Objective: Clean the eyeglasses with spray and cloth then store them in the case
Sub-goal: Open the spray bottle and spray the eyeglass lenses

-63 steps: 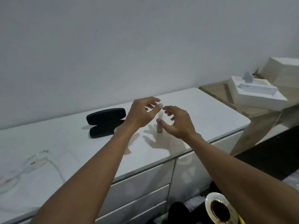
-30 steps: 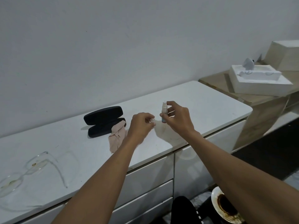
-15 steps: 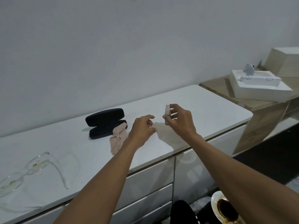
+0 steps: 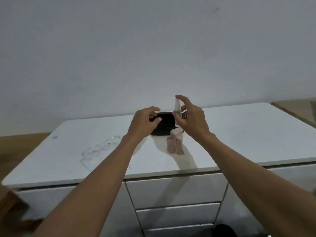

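**Spray bottle raised; glasses not yet picked up**

Nearest, the eyeglasses lie untouched on the white cabinet top, left of both arms. The pink cloth lies crumpled beside the black case. The right hand pinches the spray bottle upright, now lifted higher than half a second ago. The left hand is loosely curled; whether it holds a cap cannot be told. Judgement: spraying comes next.
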### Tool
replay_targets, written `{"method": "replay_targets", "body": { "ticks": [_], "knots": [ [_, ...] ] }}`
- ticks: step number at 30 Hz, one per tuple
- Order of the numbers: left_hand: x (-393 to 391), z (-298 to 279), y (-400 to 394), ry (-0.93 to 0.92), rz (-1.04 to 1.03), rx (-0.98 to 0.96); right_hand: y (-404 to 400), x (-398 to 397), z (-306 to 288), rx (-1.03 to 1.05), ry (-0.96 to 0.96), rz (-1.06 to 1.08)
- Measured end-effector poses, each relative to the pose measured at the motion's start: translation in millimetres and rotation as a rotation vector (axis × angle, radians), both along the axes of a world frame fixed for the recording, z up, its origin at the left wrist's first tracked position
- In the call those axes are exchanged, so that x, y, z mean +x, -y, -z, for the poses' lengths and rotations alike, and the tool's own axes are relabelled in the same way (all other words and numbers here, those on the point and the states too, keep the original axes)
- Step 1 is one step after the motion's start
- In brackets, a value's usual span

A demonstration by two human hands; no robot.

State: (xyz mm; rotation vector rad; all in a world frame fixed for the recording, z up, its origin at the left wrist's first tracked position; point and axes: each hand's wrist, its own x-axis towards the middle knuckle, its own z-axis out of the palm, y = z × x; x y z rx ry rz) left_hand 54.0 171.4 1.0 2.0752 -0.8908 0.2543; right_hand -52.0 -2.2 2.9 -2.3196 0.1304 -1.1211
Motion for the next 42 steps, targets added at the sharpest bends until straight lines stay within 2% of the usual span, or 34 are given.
{"method": "replay_targets", "body": {
  "ticks": [6,9,12,17,26,33,42],
  "knots": [
    [14,2,-122,0.110,-0.254,0.018,-77,38,-3,-0.003,-0.022,-0.199],
    [8,9,-172,0.180,-0.363,0.125,-106,48,1,-0.006,-0.037,-0.265],
    [-2,22,-209,0.232,-0.411,0.249,-128,53,6,0.006,-0.054,-0.304],
    [-10,56,-246,0.291,-0.456,0.283,-149,59,17,0.033,-0.100,-0.341],
    [-4,74,-246,0.284,-0.403,0.133,-141,59,23,0.052,-0.117,-0.329],
    [5,75,-228,0.186,-0.359,0.061,-129,61,30,0.051,-0.146,-0.289],
    [12,79,-211,0.156,-0.400,-0.061,-120,60,33,0.056,-0.139,-0.272]
  ]
}}
